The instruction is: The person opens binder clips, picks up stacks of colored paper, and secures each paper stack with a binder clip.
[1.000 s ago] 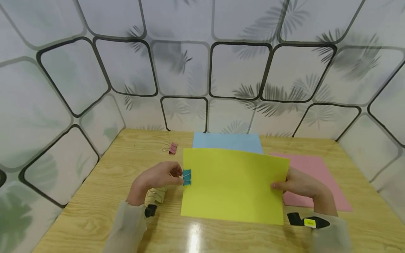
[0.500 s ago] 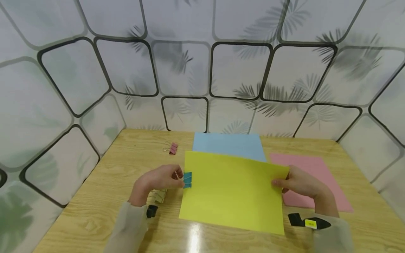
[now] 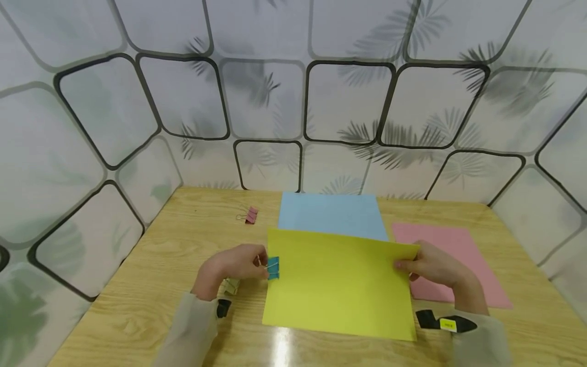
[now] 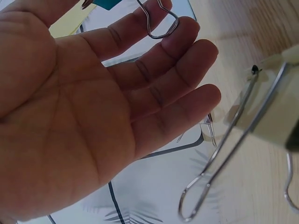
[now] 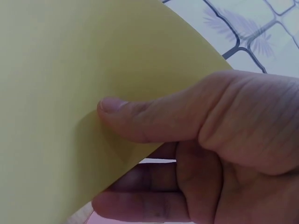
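Observation:
A yellow sheet of paper (image 3: 339,285) is held up above the table, tilted, between both hands. On its left edge sits a teal binder clip (image 3: 273,268). My left hand (image 3: 243,262) pinches this clip at its wire handles; in the left wrist view, one wire loop (image 4: 162,29) lies against the fingers, and most of the clip is cut off by the frame. My right hand (image 3: 433,267) pinches the sheet's right edge, with the thumb (image 5: 140,119) on the near face and the other fingers behind. Partly hidden by the left hand, a pale yellow binder clip (image 3: 231,286) rests on the table.
Beyond the sheet lies a blue sheet (image 3: 332,214), partly covered from view. A pink sheet (image 3: 440,239) lies at the right, under the right hand. At the back left is a pink binder clip (image 3: 251,215) on the wooden table (image 3: 151,285). Patterned walls (image 3: 266,102) enclose the table.
The yellow sheet has come down a little, uncovering more of the blue sheet. My left hand has moved slightly down and right with the clip. The right hand keeps its grip.

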`<state>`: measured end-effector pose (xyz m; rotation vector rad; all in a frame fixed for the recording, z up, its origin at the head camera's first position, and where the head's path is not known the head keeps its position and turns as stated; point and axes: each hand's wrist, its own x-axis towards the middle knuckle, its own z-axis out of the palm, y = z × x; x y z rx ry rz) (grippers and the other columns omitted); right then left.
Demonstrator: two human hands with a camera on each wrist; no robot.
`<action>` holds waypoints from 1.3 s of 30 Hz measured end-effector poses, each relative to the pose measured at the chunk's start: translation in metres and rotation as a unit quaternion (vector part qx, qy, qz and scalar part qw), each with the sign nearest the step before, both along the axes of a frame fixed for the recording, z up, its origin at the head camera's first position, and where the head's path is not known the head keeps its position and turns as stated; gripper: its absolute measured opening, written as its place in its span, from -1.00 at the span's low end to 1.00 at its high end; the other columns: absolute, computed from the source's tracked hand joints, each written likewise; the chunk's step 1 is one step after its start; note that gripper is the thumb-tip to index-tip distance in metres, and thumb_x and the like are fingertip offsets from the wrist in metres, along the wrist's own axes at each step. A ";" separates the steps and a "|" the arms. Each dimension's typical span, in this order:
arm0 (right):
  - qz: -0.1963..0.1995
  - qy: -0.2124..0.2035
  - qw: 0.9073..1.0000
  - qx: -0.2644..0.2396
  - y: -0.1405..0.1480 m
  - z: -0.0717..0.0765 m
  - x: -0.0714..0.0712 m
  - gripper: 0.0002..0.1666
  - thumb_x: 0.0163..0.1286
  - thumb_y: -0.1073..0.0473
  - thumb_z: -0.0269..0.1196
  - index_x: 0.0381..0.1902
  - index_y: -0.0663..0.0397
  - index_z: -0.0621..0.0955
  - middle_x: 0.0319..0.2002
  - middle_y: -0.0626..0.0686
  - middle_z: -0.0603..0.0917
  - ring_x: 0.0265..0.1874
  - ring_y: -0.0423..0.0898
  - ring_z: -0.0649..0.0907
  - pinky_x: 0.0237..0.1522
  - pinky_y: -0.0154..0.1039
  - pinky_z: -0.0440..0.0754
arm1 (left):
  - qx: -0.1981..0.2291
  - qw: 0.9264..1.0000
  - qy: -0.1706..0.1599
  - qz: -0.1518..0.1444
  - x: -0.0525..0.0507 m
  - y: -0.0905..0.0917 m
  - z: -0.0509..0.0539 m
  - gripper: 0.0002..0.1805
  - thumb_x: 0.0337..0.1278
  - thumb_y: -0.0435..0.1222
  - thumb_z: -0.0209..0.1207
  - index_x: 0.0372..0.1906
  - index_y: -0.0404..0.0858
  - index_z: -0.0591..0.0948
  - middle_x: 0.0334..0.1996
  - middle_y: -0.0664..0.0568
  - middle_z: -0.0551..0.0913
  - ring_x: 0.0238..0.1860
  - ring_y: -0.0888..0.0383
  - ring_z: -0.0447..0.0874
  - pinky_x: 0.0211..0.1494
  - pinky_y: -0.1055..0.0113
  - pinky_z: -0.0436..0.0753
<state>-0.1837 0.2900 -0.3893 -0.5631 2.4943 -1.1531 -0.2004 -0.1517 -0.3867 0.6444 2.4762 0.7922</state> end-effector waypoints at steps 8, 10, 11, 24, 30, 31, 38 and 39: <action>-0.012 -0.027 1.000 -0.006 0.000 -0.004 0.001 -0.73 0.42 0.21 0.27 -0.13 0.39 0.63 -0.36 0.12 0.72 -0.38 -0.03 0.71 -0.36 -0.12 0.72 | -0.013 1.000 0.007 0.010 0.001 0.003 0.000 -0.75 0.21 -0.24 0.32 -0.13 -0.28 0.55 -0.21 0.01 0.58 -0.23 0.12 0.50 -0.17 0.21 0.55; -0.014 -0.039 0.999 -0.006 0.000 -0.004 0.002 -0.70 0.42 0.21 0.26 -0.10 0.42 0.61 -0.30 0.13 0.73 -0.33 0.00 0.72 -0.34 -0.13 0.73 | -0.015 1.000 0.010 0.011 0.001 0.003 -0.001 -0.75 0.20 -0.24 0.33 -0.14 -0.28 0.56 -0.22 0.01 0.58 -0.24 0.12 0.50 -0.17 0.21 0.55; -0.014 -0.044 0.999 -0.004 0.000 -0.003 0.002 -0.69 0.43 0.21 0.25 -0.08 0.43 0.60 -0.28 0.14 0.73 -0.30 0.01 0.72 -0.34 -0.13 0.73 | -0.015 1.000 0.010 0.012 0.001 0.004 -0.001 -0.75 0.20 -0.24 0.33 -0.14 -0.27 0.56 -0.22 0.01 0.58 -0.24 0.12 0.49 -0.17 0.21 0.54; -0.020 -0.052 0.998 -0.003 0.000 0.000 0.002 -0.68 0.43 0.22 0.24 -0.08 0.46 0.62 -0.24 0.16 0.74 -0.27 0.02 0.73 -0.31 -0.15 0.73 | -0.029 0.999 0.001 0.034 0.004 0.008 -0.002 -0.73 0.15 -0.25 0.38 -0.16 -0.24 0.56 -0.24 0.04 0.58 -0.27 0.12 0.49 -0.18 0.19 0.54; -0.025 -0.055 0.998 -0.012 0.001 -0.003 0.001 -0.67 0.43 0.25 0.24 -0.07 0.50 0.62 -0.21 0.19 0.74 -0.25 0.03 0.73 -0.28 -0.13 0.74 | -0.025 0.999 -0.008 0.042 0.004 0.012 -0.004 -0.67 0.21 -0.29 0.33 0.03 -0.15 0.51 -0.08 -0.01 0.62 -0.15 0.08 0.55 -0.09 0.13 0.56; -0.026 -0.056 0.998 -0.013 0.001 -0.003 0.001 -0.68 0.43 0.25 0.24 -0.07 0.51 0.62 -0.21 0.20 0.74 -0.25 0.03 0.73 -0.28 -0.13 0.74 | -0.023 0.999 -0.010 0.043 0.003 0.012 -0.005 -0.64 0.23 -0.30 0.32 0.07 -0.13 0.49 -0.05 -0.01 0.62 -0.12 0.07 0.56 -0.07 0.12 0.56; -0.031 -0.058 0.998 -0.015 0.001 -0.007 0.001 -0.71 0.42 0.28 0.24 -0.10 0.52 0.63 -0.20 0.23 0.74 -0.26 0.02 0.74 -0.28 -0.11 0.74 | -0.012 0.998 -0.028 0.052 0.002 0.013 -0.009 -0.46 0.30 -0.28 0.26 0.31 -0.14 0.36 0.16 -0.06 0.57 0.09 0.03 0.55 0.13 0.03 0.53; -0.032 -0.060 0.998 -0.016 0.001 -0.007 0.001 -0.71 0.42 0.28 0.23 -0.10 0.52 0.63 -0.20 0.23 0.74 -0.26 0.02 0.74 -0.28 -0.11 0.74 | -0.014 0.998 -0.027 0.052 0.002 0.013 -0.009 -0.45 0.31 -0.27 0.26 0.33 -0.14 0.36 0.18 -0.05 0.56 0.11 0.03 0.55 0.15 0.03 0.52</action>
